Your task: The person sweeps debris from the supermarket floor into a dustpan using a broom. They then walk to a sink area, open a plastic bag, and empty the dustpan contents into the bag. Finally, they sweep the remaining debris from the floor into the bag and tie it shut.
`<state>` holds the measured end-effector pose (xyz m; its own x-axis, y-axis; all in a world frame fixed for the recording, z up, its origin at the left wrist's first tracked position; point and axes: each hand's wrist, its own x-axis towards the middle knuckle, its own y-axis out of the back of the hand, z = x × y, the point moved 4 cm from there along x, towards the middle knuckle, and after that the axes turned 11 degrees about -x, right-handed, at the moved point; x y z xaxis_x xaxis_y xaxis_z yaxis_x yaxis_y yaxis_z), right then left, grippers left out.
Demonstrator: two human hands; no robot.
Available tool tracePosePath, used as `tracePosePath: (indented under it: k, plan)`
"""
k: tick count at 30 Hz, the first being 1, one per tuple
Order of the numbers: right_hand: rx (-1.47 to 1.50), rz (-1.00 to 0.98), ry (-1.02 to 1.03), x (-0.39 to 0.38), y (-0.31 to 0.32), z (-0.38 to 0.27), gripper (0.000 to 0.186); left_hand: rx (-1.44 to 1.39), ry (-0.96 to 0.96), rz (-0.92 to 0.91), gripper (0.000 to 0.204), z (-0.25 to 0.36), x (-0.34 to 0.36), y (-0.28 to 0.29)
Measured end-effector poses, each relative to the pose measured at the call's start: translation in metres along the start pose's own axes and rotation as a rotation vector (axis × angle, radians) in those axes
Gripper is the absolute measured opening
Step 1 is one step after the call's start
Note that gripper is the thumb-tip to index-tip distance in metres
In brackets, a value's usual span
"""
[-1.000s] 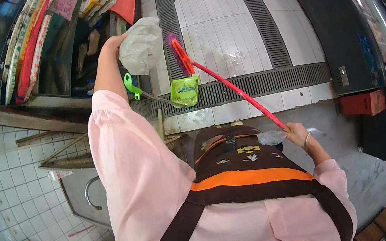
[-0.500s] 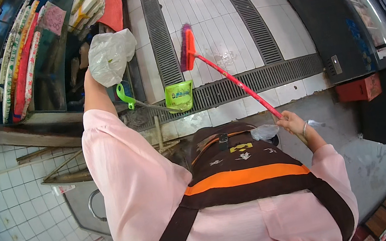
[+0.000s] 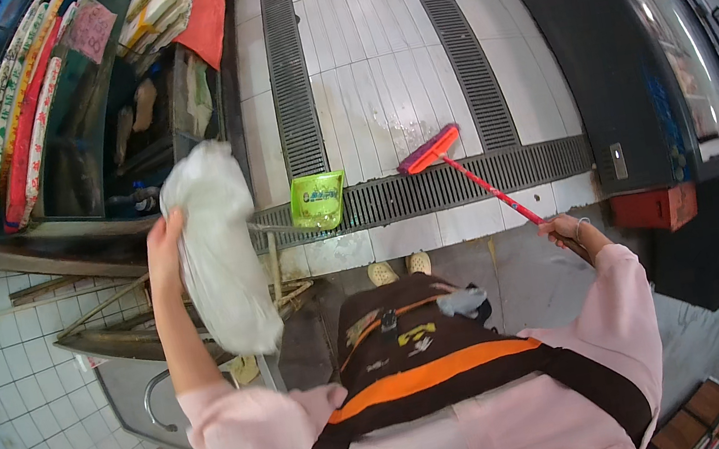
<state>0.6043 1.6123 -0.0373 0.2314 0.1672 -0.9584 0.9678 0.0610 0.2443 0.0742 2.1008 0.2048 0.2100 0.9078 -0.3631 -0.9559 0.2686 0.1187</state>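
Observation:
My left hand is closed on the top of a white plastic bag, which hangs down long. Behind that bag the handle end of a green dustpan is hidden; its pan rests over the floor grating, just right of the bag. My right hand is wrapped round the red pole of a broom. The orange broom head with purple bristles is down at the far edge of the cross grating, right of the dustpan.
Dark floor gratings run between white tiles. A glass-fronted dark display case stands right, with a red box at its near end. Left are shelves with rolled patterned sheets and a sink. My shoes are below.
My left hand has drawn the plastic bag nearer, and it now hangs stretched lengthwise. The broom head has swung right and nearer, turning sideways. My shoes have come into view.

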Motion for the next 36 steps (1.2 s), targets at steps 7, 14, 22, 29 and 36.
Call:
tracePosePath:
  k: [7, 14, 22, 29, 36]
  plan:
    - [-0.036, -0.087, 0.169, 0.092, 0.016, -0.141, 0.030, -0.052, 0.084, 0.203, 0.038, -0.074, -0.068, 0.041]
    - [-0.024, -0.267, 0.190, 0.169, -0.080, -0.348, 0.034, -0.166, 0.205, 0.366, 0.036, -0.109, -0.126, 0.063]
    - [-0.280, -0.167, 0.388, 0.144, -0.067, -0.345, 0.036, -0.254, 0.227, 0.370, 0.036, -0.124, -0.141, 0.064]
    - [-0.227, -0.103, 0.235, 0.048, -0.010, -0.172, 0.040, -0.325, 0.192, 0.285, 0.038, -0.133, -0.130, 0.059]
    - [-0.281, -0.117, -0.114, -0.004, 0.005, -0.098, 0.041, -0.367, 0.256, 0.313, 0.039, -0.157, -0.140, 0.068]
